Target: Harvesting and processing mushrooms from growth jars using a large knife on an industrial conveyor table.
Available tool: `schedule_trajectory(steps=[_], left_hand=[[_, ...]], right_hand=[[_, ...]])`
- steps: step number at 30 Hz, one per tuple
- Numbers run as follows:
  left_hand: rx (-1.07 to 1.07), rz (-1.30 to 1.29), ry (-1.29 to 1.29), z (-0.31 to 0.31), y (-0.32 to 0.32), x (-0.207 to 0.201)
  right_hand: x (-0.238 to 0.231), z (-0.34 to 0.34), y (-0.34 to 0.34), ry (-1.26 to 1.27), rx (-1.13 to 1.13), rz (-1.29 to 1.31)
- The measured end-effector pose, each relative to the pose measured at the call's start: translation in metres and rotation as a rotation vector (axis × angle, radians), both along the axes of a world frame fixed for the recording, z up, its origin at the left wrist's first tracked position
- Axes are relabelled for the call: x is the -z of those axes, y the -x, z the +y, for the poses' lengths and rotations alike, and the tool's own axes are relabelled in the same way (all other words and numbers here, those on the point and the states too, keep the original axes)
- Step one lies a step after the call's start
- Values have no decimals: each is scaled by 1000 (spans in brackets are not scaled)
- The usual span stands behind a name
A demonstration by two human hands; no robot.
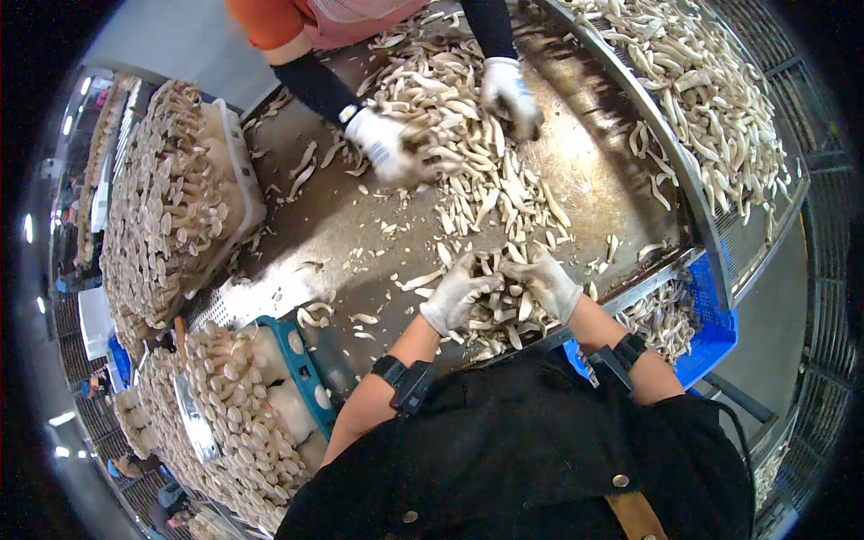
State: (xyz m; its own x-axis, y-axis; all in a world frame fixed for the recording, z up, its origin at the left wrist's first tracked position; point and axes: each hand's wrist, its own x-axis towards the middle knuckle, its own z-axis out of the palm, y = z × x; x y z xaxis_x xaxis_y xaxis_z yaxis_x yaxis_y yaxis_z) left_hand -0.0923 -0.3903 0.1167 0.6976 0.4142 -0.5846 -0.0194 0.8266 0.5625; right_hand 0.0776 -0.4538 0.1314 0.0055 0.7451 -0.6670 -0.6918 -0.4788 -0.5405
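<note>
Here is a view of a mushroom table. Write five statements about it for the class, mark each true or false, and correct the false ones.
1. The camera wearer's left hand and right hand are both gloved. True.
2. The person opposite works bare-handed. False: they wear white gloves.
3. Loose mushrooms lie on the metal table between the two people. True.
4. The blue crate at the wearer's right holds mushrooms. True.
5. The crate rim beside the wearer's left forearm is red. False: it is teal.
</note>
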Motion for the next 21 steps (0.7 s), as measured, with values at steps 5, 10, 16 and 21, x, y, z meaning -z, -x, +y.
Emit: schedule_trajectory(steps=[5,10,16,21], left_hand=[[-308,-255,42,-14,45,4],[-280,-297,42,-33,48,-22],[-460,-218,126,-57,60,-14],[-438,89,127,-62,71,-3]], right_hand=[[-31,0,2,-58,26,-53],[-15,-8,45,-131,-305,-94],[17,-30,36,-159,-356,-239],[-32,-36,-19,-43,-578,-663]])
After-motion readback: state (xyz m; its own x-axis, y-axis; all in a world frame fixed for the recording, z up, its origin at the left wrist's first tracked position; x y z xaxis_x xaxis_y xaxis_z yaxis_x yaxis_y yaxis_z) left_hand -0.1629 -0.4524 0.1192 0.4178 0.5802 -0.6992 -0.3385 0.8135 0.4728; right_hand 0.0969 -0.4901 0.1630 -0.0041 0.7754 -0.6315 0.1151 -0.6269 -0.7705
